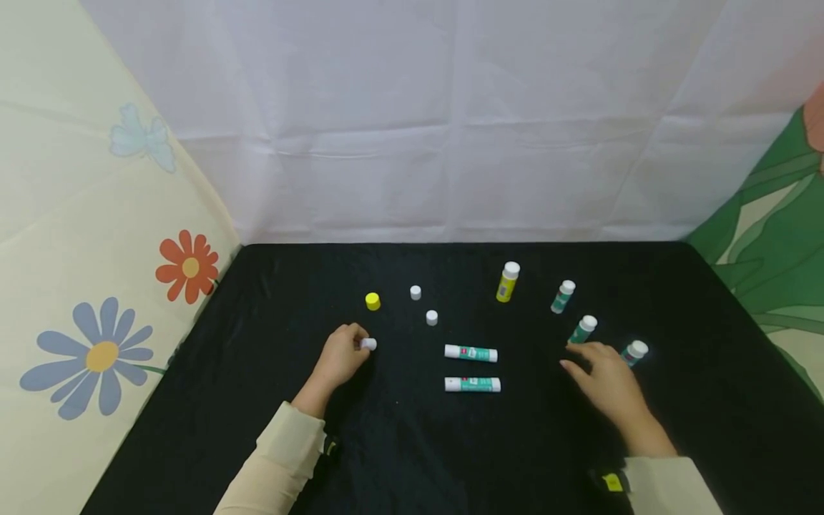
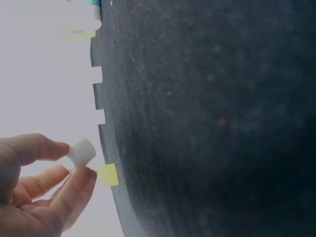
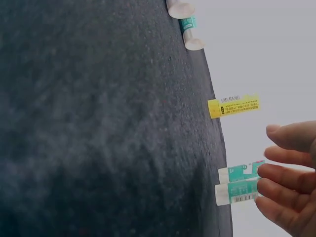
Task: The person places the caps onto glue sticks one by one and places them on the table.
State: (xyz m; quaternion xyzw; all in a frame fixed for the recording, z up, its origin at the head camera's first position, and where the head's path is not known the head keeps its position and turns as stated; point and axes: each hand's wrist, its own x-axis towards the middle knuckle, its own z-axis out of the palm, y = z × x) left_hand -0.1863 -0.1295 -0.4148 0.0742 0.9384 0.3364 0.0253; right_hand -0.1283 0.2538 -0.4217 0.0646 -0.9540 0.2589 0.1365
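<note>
My left hand pinches a small white cap between thumb and fingertips, just over the black cloth. On the right, my right hand has its fingers spread and slightly bent, with nothing held. Just beyond its fingertips stands a green-and-white glue stick. Another upright green glue stick is partly hidden beside the knuckles. In the right wrist view, the thumb and fingers are apart, overlapping the green glue sticks behind them.
Two green glue sticks lie flat mid-table. Farther back stand a yellow glue stick and a green one. A yellow cap and two white caps sit left of centre. A white cloth wall closes the back.
</note>
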